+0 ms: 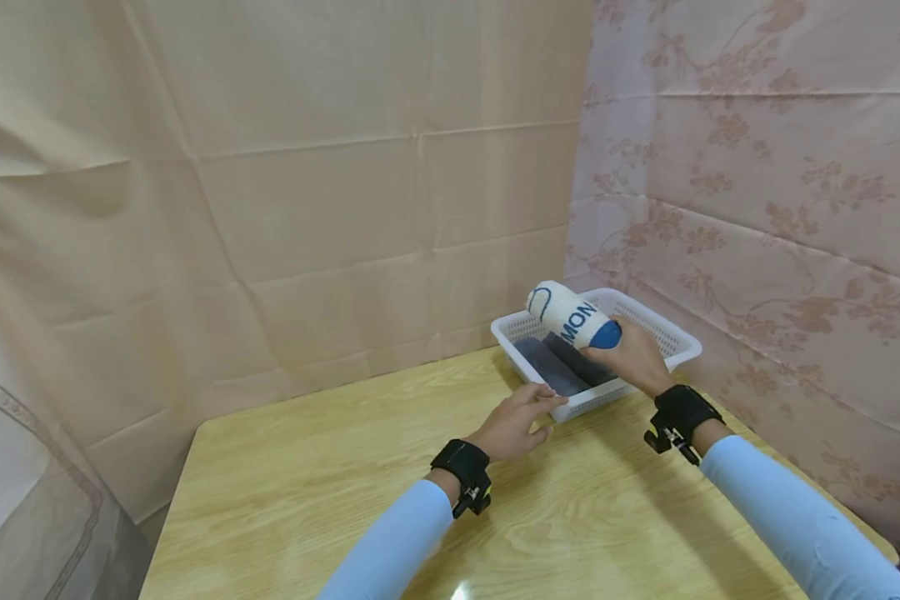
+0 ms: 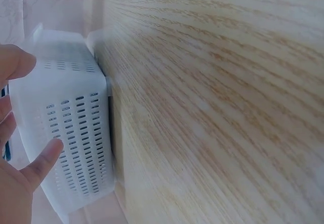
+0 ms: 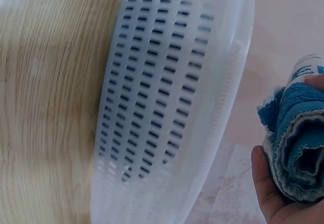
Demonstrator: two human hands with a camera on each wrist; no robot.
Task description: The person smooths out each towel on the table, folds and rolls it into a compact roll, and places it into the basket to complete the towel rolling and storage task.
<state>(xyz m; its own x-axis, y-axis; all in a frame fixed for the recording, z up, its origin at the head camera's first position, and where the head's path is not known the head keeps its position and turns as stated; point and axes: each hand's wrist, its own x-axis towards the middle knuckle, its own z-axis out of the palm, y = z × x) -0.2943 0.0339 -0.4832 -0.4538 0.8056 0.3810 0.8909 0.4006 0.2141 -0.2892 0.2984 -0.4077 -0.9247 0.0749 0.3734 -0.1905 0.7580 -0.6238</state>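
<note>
A rolled towel (image 1: 567,316), white with blue lettering and a blue end, is gripped by my right hand (image 1: 634,357) above a white basket (image 1: 589,402). The right wrist view shows the spiral end of the towel roll (image 3: 298,143), with fingers and thumb around it. Inside the basket lie two dark grey rolled cloths (image 1: 546,367), side by side. At the basket's near left corner is my left hand (image 1: 512,425), its fingertips at the rim and its fingers loosely extended. In the left wrist view, its thumb (image 2: 44,163) is spread in front of the perforated basket wall.
The basket stands at the far right corner of a wood-grain table (image 1: 345,467). A beige curtain (image 1: 330,208) hangs behind the table, and a pink floral cloth (image 1: 765,208) hangs along its right side. A whitish translucent object (image 1: 22,483) is at the far left.
</note>
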